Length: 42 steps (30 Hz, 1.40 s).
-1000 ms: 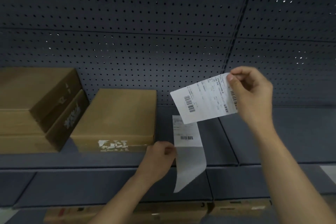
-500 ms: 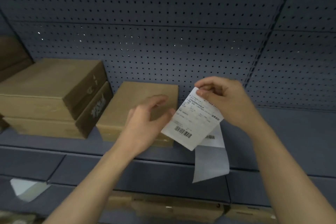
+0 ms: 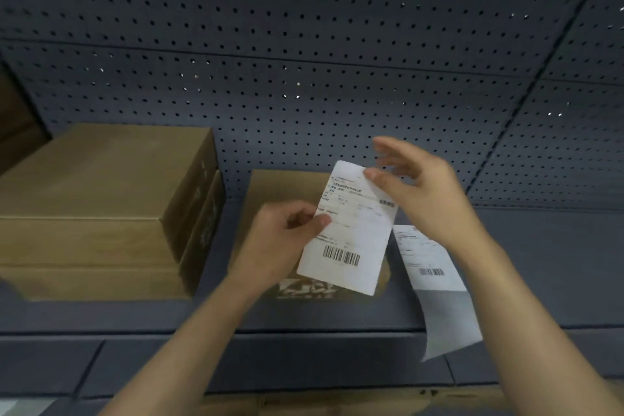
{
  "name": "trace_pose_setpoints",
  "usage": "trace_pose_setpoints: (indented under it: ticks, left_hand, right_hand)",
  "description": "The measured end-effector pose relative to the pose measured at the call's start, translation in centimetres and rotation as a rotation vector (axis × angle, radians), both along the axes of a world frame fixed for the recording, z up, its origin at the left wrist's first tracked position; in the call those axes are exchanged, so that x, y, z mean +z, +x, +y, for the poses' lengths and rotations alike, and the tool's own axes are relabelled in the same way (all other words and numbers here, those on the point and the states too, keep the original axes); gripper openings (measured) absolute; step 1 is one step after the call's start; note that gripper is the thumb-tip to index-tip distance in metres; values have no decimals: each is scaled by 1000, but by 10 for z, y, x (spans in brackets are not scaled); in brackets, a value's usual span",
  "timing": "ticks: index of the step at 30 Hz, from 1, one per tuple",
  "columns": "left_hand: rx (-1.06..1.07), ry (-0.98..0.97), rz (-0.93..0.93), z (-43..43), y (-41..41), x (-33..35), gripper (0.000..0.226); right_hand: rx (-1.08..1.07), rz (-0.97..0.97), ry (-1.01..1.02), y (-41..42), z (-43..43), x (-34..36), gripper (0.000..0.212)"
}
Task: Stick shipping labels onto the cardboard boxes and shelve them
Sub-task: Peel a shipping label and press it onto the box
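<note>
Left hand [image 3: 283, 240] pinches the white barcoded shipping label [image 3: 351, 230] by its left edge, over the flat brown cardboard box [image 3: 280, 189] at the shelf's [image 3: 540, 263] front edge, probably lining it up. Right hand [image 3: 429, 192] is spread, thumb steadying the top corner.

White barcode label [image 3: 347, 230] tilted, above flat cardboard box [image 3: 280, 189] on shelf [image 3: 540, 246]. Two stacked boxes [image 3: 101, 186] just left. Label strip [image 3: 434, 267] right of box, drooping past shelf edge.

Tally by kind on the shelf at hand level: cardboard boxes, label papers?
Cardboard boxes: 3 (upper stacked box, lower stacked box, single box); brown sliver far left unclear, uncounted
Label papers: 2 (held label, label strip)
Total: 5
</note>
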<state>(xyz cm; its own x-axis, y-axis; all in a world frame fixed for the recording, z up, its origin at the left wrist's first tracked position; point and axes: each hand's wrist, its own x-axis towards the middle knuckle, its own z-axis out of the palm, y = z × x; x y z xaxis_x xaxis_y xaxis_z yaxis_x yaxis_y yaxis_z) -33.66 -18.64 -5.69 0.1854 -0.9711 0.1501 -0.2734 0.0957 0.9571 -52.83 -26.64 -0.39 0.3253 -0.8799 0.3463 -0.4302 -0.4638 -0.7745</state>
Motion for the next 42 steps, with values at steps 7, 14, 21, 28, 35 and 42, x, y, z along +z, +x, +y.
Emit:
trace_pose_setpoints:
  ticks: [7,14,21,28,35,42]
  left_hand:
    - [41,53,224,-7,43,-17,15]
    - [48,106,221,-23,47,-23,13]
    - [-10,174,21,-36,60,-20,11]
    - [-93,177,-136,-49,71,-23,18]
    - [-101,189,-178,-56,73,-28,22]
    - [-69,229,-273,-61,74,-39,35]
  right_hand:
    - [-113,-221,400,21,17,-45,19]
    - [-38,-313,538,34,10,-68,17]
    - [-10,-188,512,36,-14,-64,13]
    - [30,-120,577,41,-29,-66,12]
    - [68,-106,616,41,-37,-65,18]
    - [60,-120,637,43,-38,-74,23]
